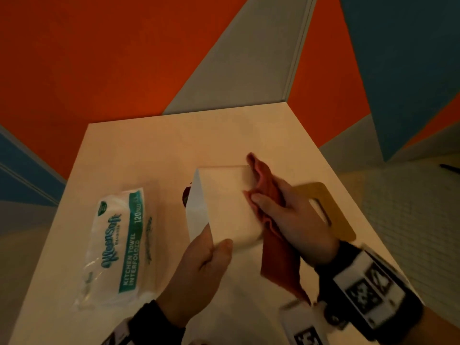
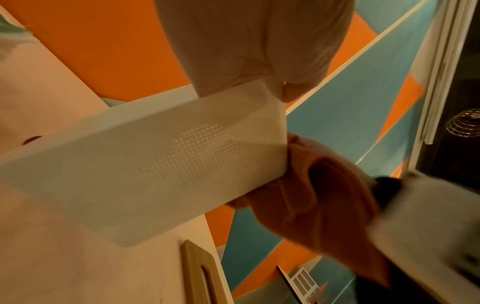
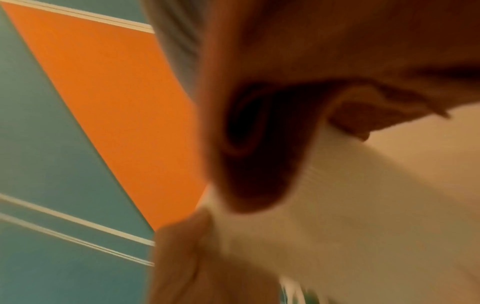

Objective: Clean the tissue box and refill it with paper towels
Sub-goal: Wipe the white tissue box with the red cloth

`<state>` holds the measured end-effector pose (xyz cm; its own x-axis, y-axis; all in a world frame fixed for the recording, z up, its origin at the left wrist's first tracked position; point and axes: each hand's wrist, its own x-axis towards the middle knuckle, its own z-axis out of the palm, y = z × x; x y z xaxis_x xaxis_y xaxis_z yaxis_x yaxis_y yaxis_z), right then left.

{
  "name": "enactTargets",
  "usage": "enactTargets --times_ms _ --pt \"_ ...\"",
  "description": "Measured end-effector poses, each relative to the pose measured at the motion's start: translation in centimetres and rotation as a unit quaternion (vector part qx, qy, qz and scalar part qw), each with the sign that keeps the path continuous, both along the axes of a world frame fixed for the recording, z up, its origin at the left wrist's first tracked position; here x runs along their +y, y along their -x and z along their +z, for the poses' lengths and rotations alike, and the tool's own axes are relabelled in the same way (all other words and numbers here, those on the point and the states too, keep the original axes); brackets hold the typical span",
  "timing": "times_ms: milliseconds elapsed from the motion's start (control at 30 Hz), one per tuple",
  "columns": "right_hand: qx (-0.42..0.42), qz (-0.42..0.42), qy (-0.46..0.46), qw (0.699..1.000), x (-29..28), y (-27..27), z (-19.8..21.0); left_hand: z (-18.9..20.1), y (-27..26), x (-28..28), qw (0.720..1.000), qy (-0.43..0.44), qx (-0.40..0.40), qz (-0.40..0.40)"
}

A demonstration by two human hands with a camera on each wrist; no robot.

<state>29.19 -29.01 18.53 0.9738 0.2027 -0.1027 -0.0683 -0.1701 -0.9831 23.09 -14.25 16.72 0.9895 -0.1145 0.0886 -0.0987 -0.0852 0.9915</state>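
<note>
The left hand (image 1: 199,267) grips the near corner of the white tissue box (image 1: 224,205), lifted off the table (image 1: 149,145). The right hand (image 1: 291,215) presses a red cloth (image 1: 271,235) on the box's right side. Left of the left hand lies the paper towel pack (image 1: 119,245). Beyond the right hand lies a wooden lid (image 1: 331,210).

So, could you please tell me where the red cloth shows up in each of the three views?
Head: red cloth right of centre, pressed by the right hand against the white tissue box.
Left wrist: cloth lower right, at the box's end.
Right wrist: blurred dark fold at centre.
Shared landmark: the white tissue box.
</note>
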Motion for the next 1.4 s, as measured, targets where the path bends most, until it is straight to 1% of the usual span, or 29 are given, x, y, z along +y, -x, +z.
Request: enactTargets --times_ms 67,100,167,200,267,333,400,433,500,567,633,700,733,800,833,900,933,1000,1033,1067,1133,1167,1200,1267,1300,1333,1400 --pt "0.000 -0.017 -0.029 0.999 -0.3 1.5 -1.2 -0.2 -0.6 0.3 1.000 0.010 0.014 -0.023" --pt "0.008 -0.034 -0.048 0.998 -0.5 2.2 -1.8 -0.4 -0.9 0.4 0.998 0.022 0.025 -0.057" --pt "0.029 -0.059 -0.073 0.995 -1.1 3.1 -2.6 -0.6 -1.5 0.8 0.987 0.077 0.082 -0.118" --pt "0.032 -0.058 -0.079 0.995 -1.4 3.4 -2.9 -0.8 -1.9 0.8 0.978 0.120 0.122 -0.122" --pt "0.027 -0.037 -0.089 0.995 -1.8 4.0 -3.1 -0.9 -2.6 0.8 0.959 0.191 0.187 -0.090" --pt "0.019 -0.016 -0.086 0.996 -1.7 4.7 -3.1 -0.5 -3.1 0.8 0.952 0.229 0.196 -0.057" --pt "-0.011 -0.008 -0.071 0.997 -1.7 5.3 -3.5 -0.1 -3.6 0.9 0.942 0.259 0.209 -0.041" --pt "-0.022 -0.009 -0.069 0.997 -1.8 5.4 -3.8 0.0 -3.7 1.1 0.941 0.261 0.209 -0.051" --pt "-0.028 -0.009 -0.093 0.995 -2.0 5.5 -3.6 0.2 -3.7 1.8 0.939 0.263 0.206 -0.079" --pt "-0.037 -0.005 -0.121 0.992 -2.0 5.2 -3.2 0.2 -3.5 2.1 0.944 0.234 0.200 -0.121" --pt "-0.058 -0.021 -0.108 0.992 -1.9 4.5 -2.7 0.1 -3.1 1.8 0.956 0.173 0.184 -0.152" --pt "-0.095 -0.030 -0.062 0.993 -1.8 3.5 -2.0 0.1 -2.8 1.3 0.968 0.127 0.159 -0.149" --pt "-0.125 -0.024 -0.022 0.992 -1.7 3.0 -1.5 0.1 -2.7 1.0 0.973 0.111 0.143 -0.141" --pt "-0.193 -0.008 0.071 0.979 -1.4 2.0 -0.5 0.1 -2.5 0.5 0.981 0.094 0.117 -0.127" --pt "-0.223 -0.005 0.120 0.967 -1.2 1.7 0.0 0.1 -2.5 0.4 0.983 0.085 0.109 -0.119" --pt "-0.287 0.002 0.217 0.933 -0.9 1.7 0.7 0.2 -2.3 0.4 0.987 0.073 0.098 -0.106" --pt "-0.315 0.013 0.262 0.912 -0.6 2.1 0.9 0.2 -2.2 0.5 0.989 0.063 0.093 -0.100" --pt "-0.371 0.050 0.357 0.856 -0.1 3.0 1.0 0.4 -1.7 0.4 0.992 0.023 0.076 -0.100" --pt "-0.391 0.080 0.389 0.830 0.2 3.4 1.0 0.5 -1.5 0.3 0.992 0.010 0.067 -0.103" --pt "-0.399 0.118 0.407 0.813 0.5 3.5 1.1 0.5 -1.1 0.2 0.993 -0.013 0.060 -0.097" --pt "-0.397 0.190 0.411 0.798 0.9 2.9 2.0 0.0 -0.4 0.2 0.994 -0.064 0.031 -0.078" --pt "-0.389 0.220 0.401 0.800 1.0 2.3 2.7 -0.3 -0.2 0.4 0.993 -0.080 0.024 -0.079" --pt "-0.371 0.250 0.376 0.811 1.1 1.6 3.4 -0.6 -0.2 0.4 0.992 -0.100 0.007 -0.080" --pt "-0.319 0.301 0.303 0.846 1.0 -0.2 4.8 -1.0 -0.2 0.5 0.988 -0.134 -0.045 -0.067" --pt "-0.296 0.313 0.278 0.858 0.9 -1.3 5.2 -1.0 -0.1 0.5 0.986 -0.141 -0.060 -0.061" --pt "-0.286 0.304 0.273 0.867 0.7 -2.3 5.4 -0.8 0.0 0.4 0.985 -0.145 -0.064 -0.062" --pt "-0.281 0.247 0.270 0.887 0.3 -3.8 5.1 -0.6 0.2 0.3 0.978 -0.170 -0.093 -0.081"
